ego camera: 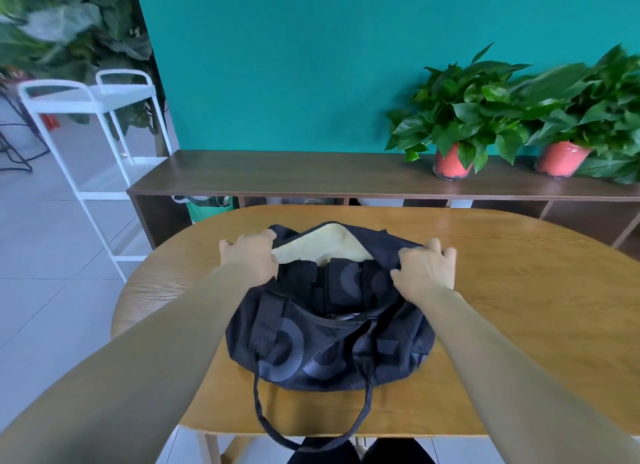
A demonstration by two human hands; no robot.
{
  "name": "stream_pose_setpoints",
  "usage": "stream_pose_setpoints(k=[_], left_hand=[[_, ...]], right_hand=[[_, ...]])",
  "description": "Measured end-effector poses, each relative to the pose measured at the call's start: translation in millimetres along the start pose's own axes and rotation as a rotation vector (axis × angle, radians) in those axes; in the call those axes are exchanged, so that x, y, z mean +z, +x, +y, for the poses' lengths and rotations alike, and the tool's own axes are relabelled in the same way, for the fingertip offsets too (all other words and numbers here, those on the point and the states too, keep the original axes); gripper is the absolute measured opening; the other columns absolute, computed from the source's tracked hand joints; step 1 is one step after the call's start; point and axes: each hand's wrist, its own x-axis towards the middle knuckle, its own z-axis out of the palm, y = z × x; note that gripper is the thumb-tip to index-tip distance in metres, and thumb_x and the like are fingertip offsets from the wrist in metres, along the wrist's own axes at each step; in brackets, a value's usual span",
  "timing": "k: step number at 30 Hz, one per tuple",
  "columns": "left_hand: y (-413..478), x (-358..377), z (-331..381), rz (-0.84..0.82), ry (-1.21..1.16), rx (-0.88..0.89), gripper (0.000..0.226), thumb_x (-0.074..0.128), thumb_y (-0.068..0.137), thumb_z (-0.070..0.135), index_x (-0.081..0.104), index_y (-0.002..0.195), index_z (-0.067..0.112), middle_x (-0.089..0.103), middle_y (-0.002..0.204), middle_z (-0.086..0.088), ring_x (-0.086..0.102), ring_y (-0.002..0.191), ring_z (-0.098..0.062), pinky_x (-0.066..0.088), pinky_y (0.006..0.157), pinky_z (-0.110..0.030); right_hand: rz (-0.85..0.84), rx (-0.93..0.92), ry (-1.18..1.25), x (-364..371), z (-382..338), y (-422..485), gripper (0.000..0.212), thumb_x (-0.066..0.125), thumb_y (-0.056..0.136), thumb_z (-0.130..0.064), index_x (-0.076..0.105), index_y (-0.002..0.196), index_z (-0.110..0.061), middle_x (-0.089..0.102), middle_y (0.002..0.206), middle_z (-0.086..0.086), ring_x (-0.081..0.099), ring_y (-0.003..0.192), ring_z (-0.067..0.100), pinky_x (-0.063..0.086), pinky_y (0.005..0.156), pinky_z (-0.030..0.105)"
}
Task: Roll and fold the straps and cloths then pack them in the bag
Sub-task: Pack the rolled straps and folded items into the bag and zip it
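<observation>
The soft black bag (329,352) lies on the worktop (519,307), its open rim gripped at each end by the left hand (247,257) and right hand (427,269). A yellow cloth (322,243) and black straps (341,283) are packed inside; limp, light handling is expected.

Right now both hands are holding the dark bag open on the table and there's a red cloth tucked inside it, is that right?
Not quite. The cloth inside is pale yellow, not red, as the head view shows. The rest stands: the left hand and right hand hold the dark bag open on the table.
</observation>
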Motion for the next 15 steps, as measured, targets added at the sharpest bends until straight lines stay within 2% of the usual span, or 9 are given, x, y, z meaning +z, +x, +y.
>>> stream_pose_setpoints(k=[3, 5, 9, 15], left_hand=[[0.4, 0.5, -2.2, -0.039, 0.007, -0.106, 0.024, 0.044, 0.091, 0.017, 0.047, 0.114, 0.023, 0.057, 0.112, -0.003, 0.048, 0.111, -0.026, 0.022, 0.105, -0.051], [1.6, 2.7, -4.2, -0.078, 0.032, -0.125, 0.017, 0.043, 0.091, 0.017, 0.048, 0.106, 0.023, 0.056, 0.112, -0.003, 0.047, 0.113, -0.026, 0.020, 0.108, -0.052], [9.2, 7.4, -10.7, -0.103, 0.085, -0.088, 0.021, 0.041, 0.090, 0.017, 0.053, 0.106, 0.023, 0.054, 0.110, -0.001, 0.047, 0.109, -0.025, 0.024, 0.104, -0.051], [16.2, 3.8, -17.1, -0.200, 0.106, -0.099, 0.025, 0.043, 0.089, 0.019, 0.051, 0.112, 0.025, 0.052, 0.114, -0.001, 0.046, 0.110, -0.025, 0.027, 0.102, -0.050]], right_hand=[[-0.060, 0.095, -0.029, 9.9, 10.2, 1.4, 0.010, 0.049, 0.088, -0.032, 0.055, 0.083, -0.026, 0.062, 0.101, -0.002, 0.037, 0.110, 0.023, 0.027, 0.084, 0.037], [-0.099, 0.092, -0.056, 16.2, 12.4, 5.2, 0.009, 0.051, 0.085, -0.029, 0.059, 0.087, -0.028, 0.058, 0.109, -0.001, 0.034, 0.113, 0.024, 0.027, 0.087, 0.038], [-0.151, -0.002, -0.150, 26.3, 12.0, 15.9, 0.023, 0.052, 0.084, -0.023, 0.063, 0.103, -0.028, 0.047, 0.124, 0.003, 0.029, 0.118, 0.027, 0.026, 0.097, 0.042], [-0.142, -0.064, -0.295, 32.9, 18.1, 25.9, 0.030, 0.055, 0.084, -0.018, 0.061, 0.113, -0.026, 0.049, 0.127, 0.002, 0.030, 0.122, 0.025, 0.023, 0.102, 0.045]])
